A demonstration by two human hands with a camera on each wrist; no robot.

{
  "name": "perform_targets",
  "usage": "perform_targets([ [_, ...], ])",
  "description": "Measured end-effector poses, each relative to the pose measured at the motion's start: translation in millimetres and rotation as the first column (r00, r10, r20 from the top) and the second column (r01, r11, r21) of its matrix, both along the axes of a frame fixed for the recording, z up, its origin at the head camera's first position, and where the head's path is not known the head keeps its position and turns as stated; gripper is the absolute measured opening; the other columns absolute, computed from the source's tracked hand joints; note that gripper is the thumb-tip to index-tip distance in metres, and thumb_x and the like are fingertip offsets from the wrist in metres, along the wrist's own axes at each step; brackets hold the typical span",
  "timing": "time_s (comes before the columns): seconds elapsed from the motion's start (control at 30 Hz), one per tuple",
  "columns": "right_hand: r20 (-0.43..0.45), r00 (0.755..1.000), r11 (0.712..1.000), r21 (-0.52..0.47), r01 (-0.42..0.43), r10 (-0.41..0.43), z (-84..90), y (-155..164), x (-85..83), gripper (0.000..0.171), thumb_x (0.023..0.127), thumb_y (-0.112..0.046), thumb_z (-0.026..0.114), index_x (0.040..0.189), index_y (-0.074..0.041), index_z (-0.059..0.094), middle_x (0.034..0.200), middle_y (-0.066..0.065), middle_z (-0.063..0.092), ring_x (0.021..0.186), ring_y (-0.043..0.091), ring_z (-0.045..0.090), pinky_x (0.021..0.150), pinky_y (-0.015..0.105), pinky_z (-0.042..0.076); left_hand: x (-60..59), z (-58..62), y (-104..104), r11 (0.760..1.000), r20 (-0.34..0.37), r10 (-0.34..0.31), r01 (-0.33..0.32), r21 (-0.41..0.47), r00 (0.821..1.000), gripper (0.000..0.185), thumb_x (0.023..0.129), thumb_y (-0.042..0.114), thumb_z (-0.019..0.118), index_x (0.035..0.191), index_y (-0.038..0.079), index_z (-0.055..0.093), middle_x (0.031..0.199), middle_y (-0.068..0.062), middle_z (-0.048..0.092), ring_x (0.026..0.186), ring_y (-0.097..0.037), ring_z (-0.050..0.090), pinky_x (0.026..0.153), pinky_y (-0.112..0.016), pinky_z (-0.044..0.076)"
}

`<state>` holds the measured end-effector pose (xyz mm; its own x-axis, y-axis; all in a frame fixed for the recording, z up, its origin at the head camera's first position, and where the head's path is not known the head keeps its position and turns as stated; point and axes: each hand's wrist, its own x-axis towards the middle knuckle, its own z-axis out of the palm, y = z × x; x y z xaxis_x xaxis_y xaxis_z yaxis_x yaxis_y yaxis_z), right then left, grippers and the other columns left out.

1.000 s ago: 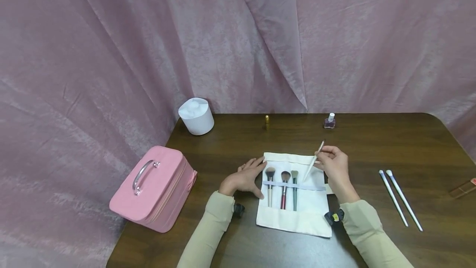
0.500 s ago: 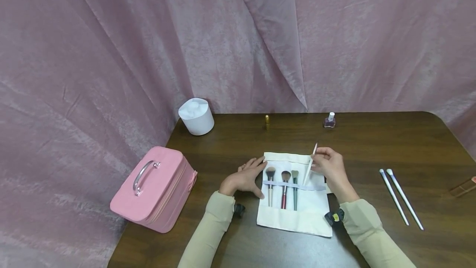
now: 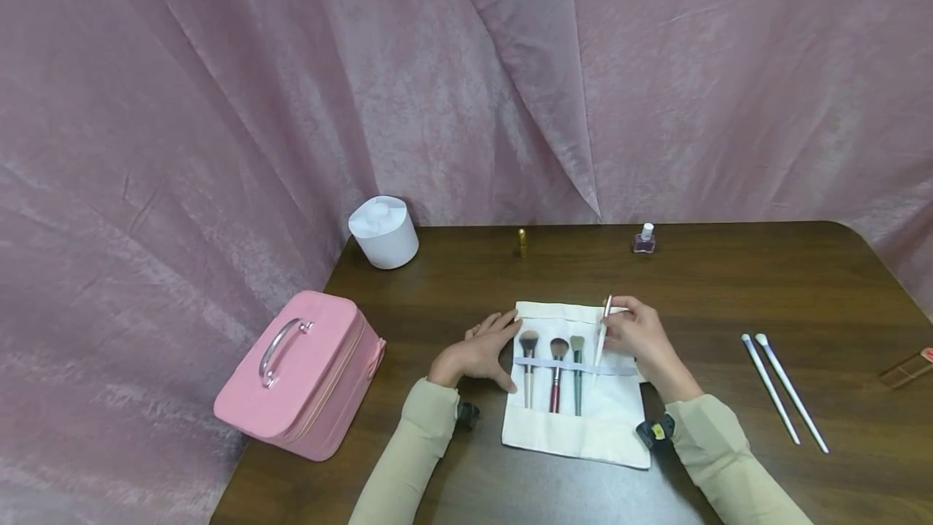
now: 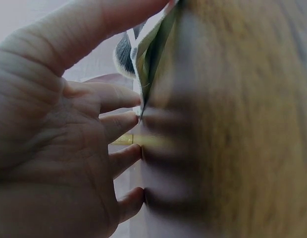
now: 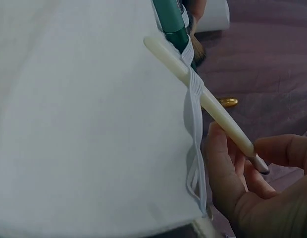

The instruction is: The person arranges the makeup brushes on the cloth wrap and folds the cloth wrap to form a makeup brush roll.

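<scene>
On the cream brush roll (image 3: 583,420), the right hand (image 3: 632,339) pinched a thin white brush (image 3: 601,339) near its ferrule, handle tip under the elastic band (image 5: 192,124). Looked light, stiff, a bit slick. Left hand (image 3: 477,351) pressed flat on the roll's edge.

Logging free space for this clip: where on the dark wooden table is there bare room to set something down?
Bare wood lies between the cream fabric brush roll and the two loose white-handled brushes, and behind the roll up to the gold tube and nail polish bottle. It is crowded at the roll, where the left hand and right hand work.
</scene>
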<state>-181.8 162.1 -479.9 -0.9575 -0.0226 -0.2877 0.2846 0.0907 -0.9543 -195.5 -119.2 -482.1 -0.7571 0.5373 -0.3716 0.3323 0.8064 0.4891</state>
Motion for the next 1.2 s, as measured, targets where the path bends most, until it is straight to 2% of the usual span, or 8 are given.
perform_targets([
  [0.13,0.000,0.999,0.998,-0.026,-0.051,0.051,-0.8,-1.4,1.6,0.039,0.099,0.003,0.049,0.136,0.014,0.041,0.105,0.021,0.063,0.081,0.017,0.065,0.073,0.035,0.059,-0.5,-0.6,-0.4,1.000,-0.001,-0.005,0.005,0.005,1.000,0.111,0.075,0.030,0.092,0.162,0.012,0.024,0.170,-0.001,0.007,0.154,-0.028,0.004,0.116,-0.058,0.016],
  [0.3,-0.008,0.996,0.995,-0.020,-0.093,0.093,-1.1,-2.2,3.0,0.034,0.103,-0.003,0.048,0.132,0.014,0.043,0.103,0.020,0.063,0.080,0.018,0.065,0.070,0.036,0.059,-0.5,-0.2,-0.2,1.000,0.005,-0.006,0.006,0.009,1.000,0.111,0.076,0.029,0.091,0.162,0.012,0.023,0.170,-0.001,0.006,0.154,-0.029,0.003,0.116,-0.059,0.015],
  [0.53,0.010,0.995,0.995,-0.014,-0.095,0.095,-0.5,-2.5,4.1,0.030,0.105,-0.010,0.049,0.125,0.012,0.047,0.095,0.012,0.060,0.074,0.016,0.063,0.066,0.033,0.058,-0.8,-2.9,-0.7,1.000,-0.001,-0.002,0.002,-0.006,1.000,0.111,0.076,0.030,0.091,0.162,0.013,0.024,0.170,0.000,0.006,0.154,-0.028,0.004,0.116,-0.058,0.016],
  [0.83,0.008,0.992,0.992,-0.023,-0.123,0.123,1.4,-0.9,6.4,0.023,0.103,-0.006,0.052,0.116,0.013,0.051,0.084,0.010,0.063,0.067,0.015,0.064,0.062,0.030,0.057,1.1,-0.6,0.4,1.000,0.016,0.011,-0.011,0.013,1.000,0.111,0.076,0.028,0.092,0.162,0.013,0.024,0.170,0.000,0.006,0.155,-0.028,0.003,0.116,-0.059,0.014],
  [1.03,-0.005,0.992,0.989,0.079,-0.128,0.128,2.1,-1.2,7.8,0.019,0.103,-0.006,0.053,0.111,0.011,0.055,0.079,0.011,0.064,0.065,0.016,0.063,0.061,0.030,0.057,-0.7,-2.4,0.6,1.000,0.000,0.002,-0.002,0.005,1.000,0.110,0.075,0.027,0.092,0.162,0.011,0.025,0.170,-0.001,0.007,0.154,-0.029,0.004,0.116,-0.059,0.015],
  [1.2,-0.036,0.986,0.966,0.212,-0.150,0.162,3.1,-1.9,10.5,0.017,0.101,-0.008,0.057,0.103,0.009,0.059,0.075,0.010,0.063,0.063,0.017,0.060,0.057,0.031,0.054,-2.3,-3.1,0.0,1.000,-0.007,-0.001,0.001,-0.010,1.000,0.110,0.075,0.029,0.092,0.162,0.012,0.025,0.170,-0.001,0.006,0.154,-0.028,0.004,0.116,-0.059,0.015],
])
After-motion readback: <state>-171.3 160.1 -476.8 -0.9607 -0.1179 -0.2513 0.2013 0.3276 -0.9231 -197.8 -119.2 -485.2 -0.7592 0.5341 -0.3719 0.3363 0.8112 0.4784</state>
